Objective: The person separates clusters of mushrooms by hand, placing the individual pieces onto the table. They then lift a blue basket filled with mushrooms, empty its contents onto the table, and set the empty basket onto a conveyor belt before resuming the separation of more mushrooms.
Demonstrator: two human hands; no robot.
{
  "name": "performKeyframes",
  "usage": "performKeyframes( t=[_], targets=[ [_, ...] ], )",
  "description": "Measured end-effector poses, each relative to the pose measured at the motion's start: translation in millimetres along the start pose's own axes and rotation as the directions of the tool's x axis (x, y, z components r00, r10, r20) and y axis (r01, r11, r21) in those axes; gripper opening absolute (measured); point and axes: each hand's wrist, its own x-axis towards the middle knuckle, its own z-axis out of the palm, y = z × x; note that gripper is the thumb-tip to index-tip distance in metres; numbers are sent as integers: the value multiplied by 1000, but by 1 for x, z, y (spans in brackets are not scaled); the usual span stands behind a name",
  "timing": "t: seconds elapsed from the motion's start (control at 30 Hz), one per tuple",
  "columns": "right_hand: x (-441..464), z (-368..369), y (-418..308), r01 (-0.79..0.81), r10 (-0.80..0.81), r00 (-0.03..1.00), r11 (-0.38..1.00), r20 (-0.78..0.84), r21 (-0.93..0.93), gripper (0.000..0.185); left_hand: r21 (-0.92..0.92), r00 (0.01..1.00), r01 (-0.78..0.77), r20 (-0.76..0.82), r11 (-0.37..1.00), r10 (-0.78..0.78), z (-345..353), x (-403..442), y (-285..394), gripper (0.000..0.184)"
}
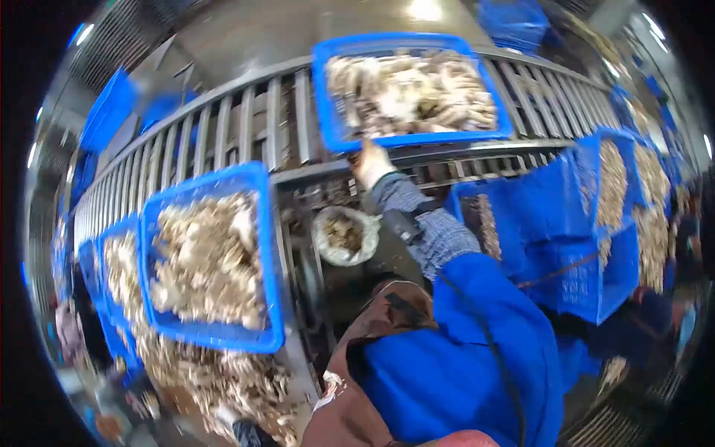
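Note:
My right hand (370,164), in a grey knitted cuff and blue sleeve, reaches forward to the near rim of a blue plastic crate (488,138). Its fingers look closed on that rim near the left corner, though they are small and slightly blurred. The crate rests on a metal roller conveyor (246,123). Pale, elongated pieces (417,93), possibly mushrooms, fill it in a layer. I do not see my left hand.
Another blue crate of pale pieces (272,298) stands at left, above a loose heap (231,376). A lined bucket (361,249) holds scraps below the conveyor. Blue crates (551,223) are piled at right, some tilted. Other people are at the lower left edge.

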Motion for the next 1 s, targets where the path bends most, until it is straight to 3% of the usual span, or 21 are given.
performKeyframes(
  t=[0.03,0.07,0.1,0.17,0.23,0.3,0.37,0.43,0.47,0.5,0.53,0.57,0.6,0.63,0.67,0.7,0.77,0.8,0.87,0.97,1.0],
  targets=[
    [-3,-8,3,-135,132,990,987,40,83,44,-7,997,-36,66,999,36,16,-5,42,68],
    [13,32,17,-450,522,850,644,74,618,38,53,985,-148,101,988,142,29,-14,87,63],
    [3,8,24,-505,567,816,606,111,615,39,110,961,-260,124,959,246,37,-25,129,58],
    [-17,-31,34,-464,618,741,192,261,865,32,219,888,-459,150,861,435,60,-42,191,50],
    [-53,-74,58,-385,544,772,-14,330,923,29,79,833,-552,72,830,548,127,-27,244,58],
    [-90,-126,68,-343,597,726,-117,342,932,29,-50,767,-556,354,830,535,182,-49,316,57],
    [-128,-161,102,-387,547,774,10,319,922,29,-361,437,-762,325,537,839,259,-58,339,51],
    [-158,-207,113,-372,573,729,-129,375,919,25,-453,324,-649,562,611,761,322,-136,397,49],
    [-172,-223,123,-379,575,727,-120,375,918,25,-450,154,-793,505,411,849,348,-181,420,46],
    [-187,-237,131,-397,573,723,-115,387,911,25,-504,82,-664,685,552,724,385,-205,435,44],
    [-204,-252,136,-478,577,687,-99,442,873,25,-456,122,-433,825,778,551,372,-277,454,44],
    [-220,-265,137,-564,570,647,-88,506,821,26,-528,-28,-681,711,507,702,407,-295,450,47],
    [-232,-280,133,-582,587,647,-33,487,813,25,-633,-247,-384,772,672,586,482,-286,426,49],
    [-242,-290,132,-601,596,651,28,469,799,24,-497,-233,-677,844,543,483,445,-345,453,50],
    [-252,-291,137,-581,604,707,199,368,790,19,-614,-374,-474,789,631,487,466,-358,436,45],
    [-261,-291,143,-531,588,768,367,252,764,15,-505,-261,-423,863,752,433,487,-359,425,42],
    [-279,-276,169,-595,707,658,280,257,753,11,-293,-135,-331,956,897,262,465,-370,435,40],
    [-277,-274,161,-596,687,674,288,271,750,11,-379,-128,-333,925,863,357,476,-365,421,40],
    [-269,-282,148,-660,805,555,272,211,700,10,-457,-68,-299,886,837,459,470,-368,409,35],
    [-262,-292,139,-617,782,577,231,233,752,9,-484,-51,-362,863,796,502,411,-365,442,35],
    [-261,-294,145,-614,752,616,272,235,740,10,-500,-40,-304,857,811,513,395,-360,446,34]
  ],
)
